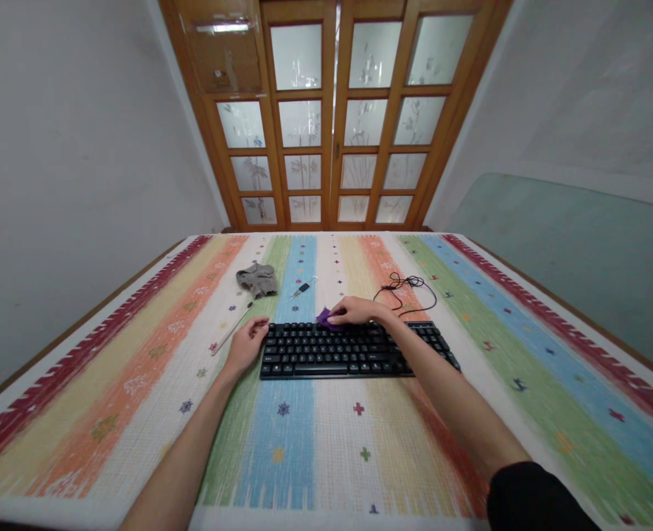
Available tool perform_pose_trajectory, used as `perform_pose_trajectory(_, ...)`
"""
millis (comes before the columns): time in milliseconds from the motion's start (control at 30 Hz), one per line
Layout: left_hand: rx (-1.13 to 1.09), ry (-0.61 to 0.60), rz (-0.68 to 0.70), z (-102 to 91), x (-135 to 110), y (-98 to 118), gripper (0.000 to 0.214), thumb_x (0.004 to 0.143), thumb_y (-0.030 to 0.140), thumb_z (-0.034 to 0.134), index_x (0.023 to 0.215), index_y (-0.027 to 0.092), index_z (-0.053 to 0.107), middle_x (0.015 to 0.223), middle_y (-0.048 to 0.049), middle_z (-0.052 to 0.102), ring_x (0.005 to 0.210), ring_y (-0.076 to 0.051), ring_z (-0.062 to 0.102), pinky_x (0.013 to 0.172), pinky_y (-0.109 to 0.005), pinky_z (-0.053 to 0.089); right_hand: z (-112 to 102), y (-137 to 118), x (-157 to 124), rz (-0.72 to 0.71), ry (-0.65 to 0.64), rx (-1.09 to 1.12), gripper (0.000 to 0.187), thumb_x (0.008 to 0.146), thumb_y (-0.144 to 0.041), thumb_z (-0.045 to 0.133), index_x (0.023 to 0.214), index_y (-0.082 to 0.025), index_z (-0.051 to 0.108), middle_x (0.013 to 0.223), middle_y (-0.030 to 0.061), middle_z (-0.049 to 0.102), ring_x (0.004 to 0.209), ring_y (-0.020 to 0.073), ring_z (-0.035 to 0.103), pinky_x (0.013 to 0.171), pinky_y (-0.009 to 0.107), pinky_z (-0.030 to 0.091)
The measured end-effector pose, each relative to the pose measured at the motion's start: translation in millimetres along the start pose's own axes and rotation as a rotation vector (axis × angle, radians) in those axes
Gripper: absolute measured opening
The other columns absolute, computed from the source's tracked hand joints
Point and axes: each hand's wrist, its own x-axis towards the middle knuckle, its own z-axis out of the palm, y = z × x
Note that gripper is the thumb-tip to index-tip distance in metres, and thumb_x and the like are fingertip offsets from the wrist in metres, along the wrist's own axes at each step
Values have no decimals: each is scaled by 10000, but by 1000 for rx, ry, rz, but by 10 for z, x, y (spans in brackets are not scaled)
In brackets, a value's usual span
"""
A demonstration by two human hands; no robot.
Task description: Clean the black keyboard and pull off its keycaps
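Keyboard [320, 355], long, rectangular and made of black plastic, lay flat on the tablecloth of many-coloured stripes [282, 442], reaching from the left hand [248, 343] to well right of the right hand [354, 311]. In my judgement, the main danger was that it could slide or turn on this fabric, if the right hand pushed more strongly than the left hand could resist. The small, crumpled purple cloth [323, 317] in the right hand could also catch on a key edge, if it was drawn sideways. The thin, loosely coiled black cable [396, 282], beyond and right of the right hand, could be dragged, if that wrist swung outward.

The right hand was closed with palm downward, pinching the cloth between thumb and fingers at the far edge of the keys; its forearm [453, 402] crossed above their right part. The left hand had bent fingers at the far left corner; whether they gripped it or only rested there, I could not tell.
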Motion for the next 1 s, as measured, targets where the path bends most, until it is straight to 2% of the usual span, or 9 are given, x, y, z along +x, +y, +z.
perform_pose_trajectory(100,8,2,3,-5,-2,3,434,731,480,606,998,149,689,907,-83,735,797,-222,660,775,-355,513,38,31,4,44,25,-8,264,738,-315,679,918,-152,785,752,25,711,676,151,553,617,234,357)
perform_pose_trajectory(233,21,7,10,-7,-1,-6,420,740,465,602,1003,151,692,904,-81,736,795,-222,660,771,-355,514,101,44,63,60,117,-38,170,717,-245,675,798,-137,779,648,7,656,616,129,502,583,232,324)
perform_pose_trajectory(433,26,2,9,-7,-1,-1,427,741,476,603,1003,150,686,900,-83,732,799,-225,659,781,-359,513,115,9,93,101,198,-118,145,731,-224,661,696,-113,748,580,3,601,585,117,460,575,236,304)
perform_pose_trajectory(633,9,7,-4,1,1,4,442,729,485,601,1000,143,675,938,-98,726,820,-230,658,800,-371,511,146,-144,120,135,320,-126,244,838,-270,582,817,-97,753,712,63,671,661,144,523,592,245,308)
perform_pose_trajectory(733,13,10,2,5,1,-2,439,731,483,599,1001,146,675,948,-99,727,836,-233,660,808,-372,510,191,-210,154,49,238,-36,269,853,-322,586,839,-111,753,712,38,669,666,140,536,597,231,328)
perform_pose_trajectory(833,14,17,11,7,-1,-5,430,731,483,596,989,149,676,939,-98,729,843,-235,659,810,-369,507,229,-242,190,26,140,-5,228,798,-324,666,808,-115,755,657,10,642,640,129,522,590,222,330)
perform_pose_trajectory(1000,23,3,-2,5,-4,8,449,733,489,587,1007,144,670,950,-97,726,810,-227,655,784,-363,507,263,-285,250,78,197,-108,163,771,-262,703,717,-114,746,603,-8,611,598,106,481,562,220,289)
